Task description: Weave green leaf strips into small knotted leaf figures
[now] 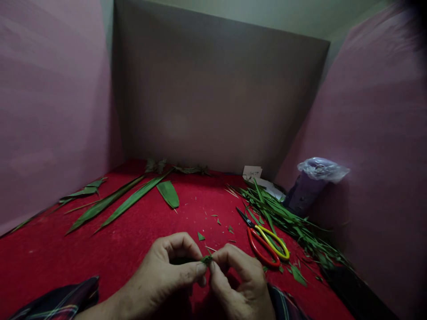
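Between my two hands is a small folded piece of green leaf (206, 260), with a thin stalk-like bit sticking up from it. My left hand (170, 266) pinches it from the left between thumb and index finger. From the right, my right hand (238, 278) closes its thumb and fingertip on the same piece. Just beyond the fingers lie a thin pale sliver and a small triangular leaf scrap (200, 236). Scissors (267, 242) with one red and one yellow handle rest to the right of my right hand, blades slightly apart.
A heap of cut green leaf strips (280, 213) runs along the right side. Behind it stands a purple container (305, 191) topped with clear plastic, near a white card (252, 172). Long leaves (130, 209) lie at the left on the red cloth (140, 244). Pink panels flank both sides.
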`<action>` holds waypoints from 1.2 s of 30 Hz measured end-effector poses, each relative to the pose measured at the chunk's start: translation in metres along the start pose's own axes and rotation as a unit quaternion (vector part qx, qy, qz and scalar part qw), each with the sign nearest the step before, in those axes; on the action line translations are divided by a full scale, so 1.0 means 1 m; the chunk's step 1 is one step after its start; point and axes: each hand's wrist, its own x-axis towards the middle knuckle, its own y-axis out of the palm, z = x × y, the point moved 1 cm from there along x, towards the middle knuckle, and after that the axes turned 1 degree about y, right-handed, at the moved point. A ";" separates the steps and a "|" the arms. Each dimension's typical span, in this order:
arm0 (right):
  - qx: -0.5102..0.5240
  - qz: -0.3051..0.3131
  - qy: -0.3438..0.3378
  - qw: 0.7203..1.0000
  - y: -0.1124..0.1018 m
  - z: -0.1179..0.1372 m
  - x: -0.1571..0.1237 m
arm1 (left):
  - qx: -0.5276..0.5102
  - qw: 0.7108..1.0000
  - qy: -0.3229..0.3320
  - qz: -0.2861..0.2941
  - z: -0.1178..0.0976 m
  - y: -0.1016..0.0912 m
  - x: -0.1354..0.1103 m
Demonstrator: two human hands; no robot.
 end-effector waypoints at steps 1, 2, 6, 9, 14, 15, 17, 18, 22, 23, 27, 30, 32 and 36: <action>-0.001 -0.002 -0.002 1.000 0.000 0.000 0.000 | 0.000 1.000 0.000 -0.005 -0.001 0.001 -0.001; -0.003 -0.003 -0.003 1.000 0.000 0.000 0.000 | 0.000 1.000 -0.002 -0.007 -0.002 0.002 -0.002; -0.004 -0.006 -0.004 1.000 0.000 0.000 0.000 | -0.008 1.000 -0.004 -0.004 -0.002 0.003 -0.003; -0.007 -0.004 -0.001 1.000 0.000 0.000 0.000 | -0.005 1.000 -0.006 -0.005 -0.002 0.002 -0.002; -0.005 -0.004 -0.002 1.000 0.001 0.000 0.000 | -0.004 1.000 0.007 -0.003 -0.003 0.001 -0.001; -0.004 -0.007 -0.002 1.000 0.001 0.000 0.000 | -0.003 1.000 0.009 -0.002 -0.003 0.002 -0.001; -0.001 -0.009 -0.002 1.000 0.001 0.000 0.000 | -0.003 1.000 0.007 0.001 -0.003 0.001 -0.001; 0.001 -0.008 -0.003 1.000 0.000 0.001 0.000 | -0.005 1.000 0.007 0.002 -0.002 0.001 -0.001; 0.008 -0.005 -0.008 1.000 0.000 0.001 0.001 | -0.013 1.000 0.010 0.006 -0.001 0.000 0.000; 0.009 -0.007 -0.009 1.000 0.000 0.001 0.001 | -0.012 1.000 0.011 0.006 0.000 -0.001 0.000; 0.009 -0.004 -0.005 1.000 0.000 0.000 0.000 | -0.003 1.000 0.009 0.004 0.000 -0.001 0.000; 0.013 0.006 0.001 1.000 0.000 0.000 0.000 | -0.002 1.000 0.006 0.001 -0.001 0.000 0.000; 0.012 0.008 0.005 1.000 0.000 0.000 0.000 | 0.001 1.000 0.005 -0.004 -0.001 0.000 0.000; 0.014 0.010 0.015 1.000 -0.001 0.001 0.000 | 0.007 1.000 0.014 -0.005 0.000 -0.001 0.002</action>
